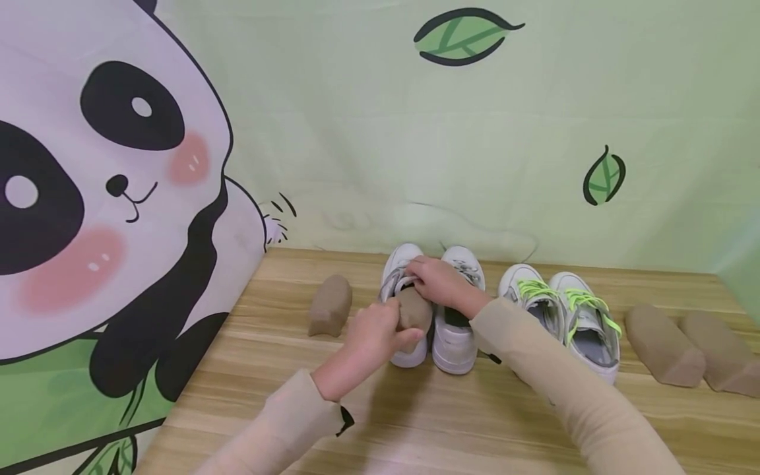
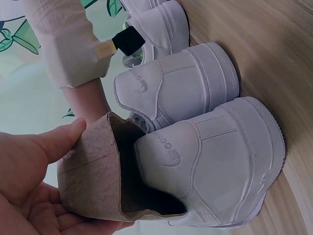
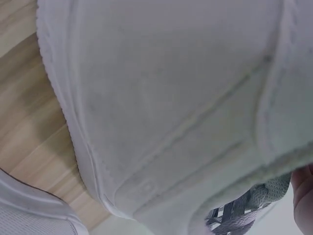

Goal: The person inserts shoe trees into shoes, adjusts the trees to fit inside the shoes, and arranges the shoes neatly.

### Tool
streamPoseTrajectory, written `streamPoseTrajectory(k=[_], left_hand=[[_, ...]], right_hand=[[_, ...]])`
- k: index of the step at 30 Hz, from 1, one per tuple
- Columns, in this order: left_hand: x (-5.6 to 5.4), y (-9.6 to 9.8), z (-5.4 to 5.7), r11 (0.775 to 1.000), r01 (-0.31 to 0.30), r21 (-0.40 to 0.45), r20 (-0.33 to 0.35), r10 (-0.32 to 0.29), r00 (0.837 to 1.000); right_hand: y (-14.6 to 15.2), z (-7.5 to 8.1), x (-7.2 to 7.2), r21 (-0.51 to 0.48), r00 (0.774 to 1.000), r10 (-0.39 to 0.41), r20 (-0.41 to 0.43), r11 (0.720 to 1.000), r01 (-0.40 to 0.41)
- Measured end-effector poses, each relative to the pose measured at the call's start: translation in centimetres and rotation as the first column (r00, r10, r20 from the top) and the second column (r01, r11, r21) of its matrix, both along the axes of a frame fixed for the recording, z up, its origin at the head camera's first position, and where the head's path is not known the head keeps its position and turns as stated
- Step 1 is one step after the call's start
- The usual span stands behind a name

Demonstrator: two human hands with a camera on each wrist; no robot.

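Observation:
My left hand [image 1: 369, 335] grips a brown moulded-paper shoe insert [image 1: 414, 310], thumb on one side and fingers curled under the other in the left wrist view. The insert is tilted over the opening of the left white sneaker [image 1: 408, 357], its hollow end by the heel collar. At that sneaker's tongue and laces, my right hand [image 1: 442, 282] reaches in from the right with bent fingers holding the tongue area; the fingertips are partly hidden. Directly to the right stands its matching white sneaker [image 1: 454, 349], partly under the right wrist.
Another paper insert [image 1: 331, 303] lies to the left. On the right are two sneakers with neon laces, one nearer [image 1: 537, 297] and one farther right [image 1: 584, 323], then two more inserts [image 1: 665, 346]. A panda-printed cloth wall [image 1: 356, 132] backs the wooden surface [image 1: 285, 356].

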State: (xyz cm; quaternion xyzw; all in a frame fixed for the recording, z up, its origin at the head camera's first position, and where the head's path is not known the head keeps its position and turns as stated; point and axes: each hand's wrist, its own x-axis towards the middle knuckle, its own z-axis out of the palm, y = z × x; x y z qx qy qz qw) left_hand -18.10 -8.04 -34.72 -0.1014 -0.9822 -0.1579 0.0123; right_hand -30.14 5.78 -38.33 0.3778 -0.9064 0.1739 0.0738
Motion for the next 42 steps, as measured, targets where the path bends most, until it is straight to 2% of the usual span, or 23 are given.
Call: streamPoseTrajectory(k=[9,13,17,20,22,24,27,29,31,33,37,42], left_hand=[[-0.1,0.0,0.0,1.000,0.019,0.005,-0.024,-0.019,1.000],[-0.2,0.2,-0.1,0.999,0.023,-0.033,-0.050,-0.025,0.998],[-0.3,0.5,-0.5,0.999,0.008,-0.053,-0.104,-0.014,0.994],[-0.4,0.5,-1.2,1.000,0.009,0.006,-0.121,-0.008,0.993],[-0.5,0.1,-2.0,0.994,0.054,0.091,-0.123,-0.042,0.992],[-0.9,-0.5,-3.0,0.966,0.142,0.215,-0.115,-0.120,0.986],[-1.5,-1.7,-4.5,0.883,0.267,0.385,-0.092,-0.251,0.963],[-1.9,-2.3,-5.2,0.831,0.314,0.458,-0.075,-0.316,0.946],[-2.1,-2.6,-5.5,0.804,0.334,0.492,-0.060,-0.351,0.934],[-2.2,-2.8,-5.6,0.792,0.353,0.498,-0.058,-0.375,0.925],[-2.3,-2.8,-5.5,0.790,0.379,0.481,-0.061,-0.402,0.914],[-2.1,-2.4,-5.0,0.796,0.358,0.488,-0.025,-0.398,0.917]], right_hand=[[0.2,0.0,-0.1,-0.028,0.998,0.003,0.067,1.000,-0.001],[0.2,0.0,-0.2,-0.024,0.999,0.013,0.051,1.000,-0.012],[0.2,0.0,-0.2,-0.032,1.000,0.019,0.024,0.999,-0.018],[0.3,0.0,-0.1,-0.049,1.000,0.019,0.024,0.999,-0.018],[0.4,0.0,-0.1,-0.056,0.999,0.014,0.038,0.998,-0.012],[0.5,-0.1,0.0,-0.070,0.999,0.010,0.053,0.998,-0.006],[0.5,-0.4,-0.1,-0.086,0.998,0.005,0.062,0.996,0.001],[0.4,-0.7,-0.2,-0.094,0.998,0.001,0.067,0.996,0.005],[0.4,-0.8,-0.3,-0.095,0.996,-0.005,0.084,0.995,0.013],[0.4,-0.8,-0.3,-0.092,0.993,-0.021,0.120,0.995,0.032],[0.5,-0.5,-0.3,-0.090,0.980,-0.049,0.191,0.994,0.067],[0.6,-0.3,-0.3,-0.081,0.980,-0.044,0.195,0.995,0.060]])
